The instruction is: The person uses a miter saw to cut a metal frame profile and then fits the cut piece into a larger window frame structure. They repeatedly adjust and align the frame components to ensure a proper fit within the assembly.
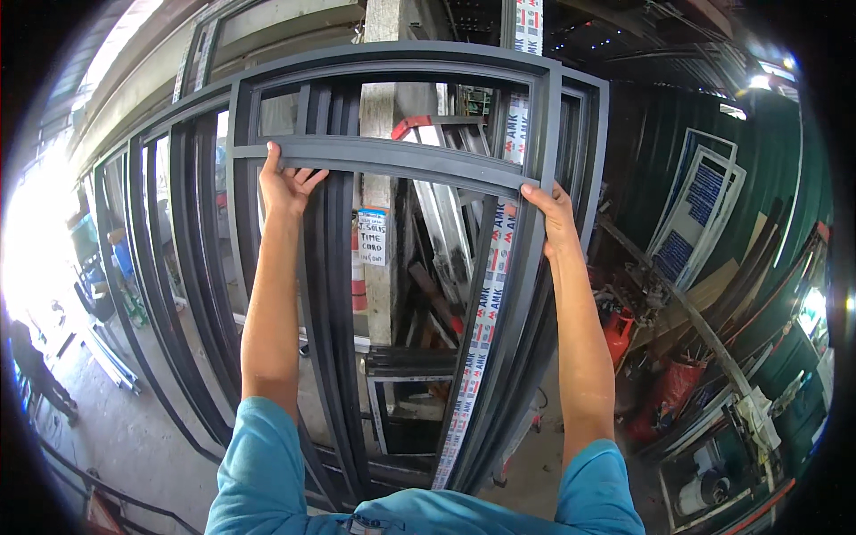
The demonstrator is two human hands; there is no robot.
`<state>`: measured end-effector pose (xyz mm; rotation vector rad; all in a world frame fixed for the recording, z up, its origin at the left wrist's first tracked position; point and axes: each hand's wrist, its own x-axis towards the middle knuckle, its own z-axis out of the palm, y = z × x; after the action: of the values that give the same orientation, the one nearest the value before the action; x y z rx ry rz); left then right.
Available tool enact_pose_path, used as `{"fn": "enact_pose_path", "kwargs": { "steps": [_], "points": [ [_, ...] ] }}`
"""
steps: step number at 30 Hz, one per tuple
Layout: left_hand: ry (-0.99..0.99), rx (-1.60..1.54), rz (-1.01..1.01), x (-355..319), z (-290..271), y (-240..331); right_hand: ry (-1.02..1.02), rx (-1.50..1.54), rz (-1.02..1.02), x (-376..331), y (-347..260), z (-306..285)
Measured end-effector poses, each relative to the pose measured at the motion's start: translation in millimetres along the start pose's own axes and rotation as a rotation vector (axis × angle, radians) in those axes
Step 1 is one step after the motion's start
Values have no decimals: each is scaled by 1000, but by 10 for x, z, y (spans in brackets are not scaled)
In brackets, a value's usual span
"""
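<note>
A dark grey metal window frame (392, 55) stands upright in front of me, with a crossbar (401, 160) below its top edge. My left hand (287, 189) holds the crossbar near its left end, thumb on the front face and the other fingers under it. At the crossbar's right end, my right hand (555, 218) grips the frame's right upright, thumb in front and the fingers partly hidden behind. More dark grey frames (183, 267) stand close together behind and to the left. Strips of printed protective film (481, 330) cover one upright between my arms.
A concrete post (381, 294) carrying a handwritten sign (372, 238) rises behind the frame. On the right are a red gas cylinder (617, 332), a long metal rail (678, 299) and white framed panels (695, 209) against a green wall. A person (40, 370) stands far left.
</note>
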<state>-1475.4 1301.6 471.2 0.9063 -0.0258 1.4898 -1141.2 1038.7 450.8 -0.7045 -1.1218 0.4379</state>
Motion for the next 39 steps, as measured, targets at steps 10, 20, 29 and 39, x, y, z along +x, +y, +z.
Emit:
{"fn": "enact_pose_path", "kwargs": {
  "steps": [10,20,29,39],
  "points": [
    [16,88,50,-26,-26,-8,-36,-26,112,-64,25,-65],
    [-80,96,24,0,-189,-40,-99,2,85,-215,174,-109],
    [-23,54,33,-39,-82,-46,-33,-57,2,22,7,-72],
    [-14,37,66,-34,-58,-55,-73,-48,52,6,-110,-68]
  ]
}}
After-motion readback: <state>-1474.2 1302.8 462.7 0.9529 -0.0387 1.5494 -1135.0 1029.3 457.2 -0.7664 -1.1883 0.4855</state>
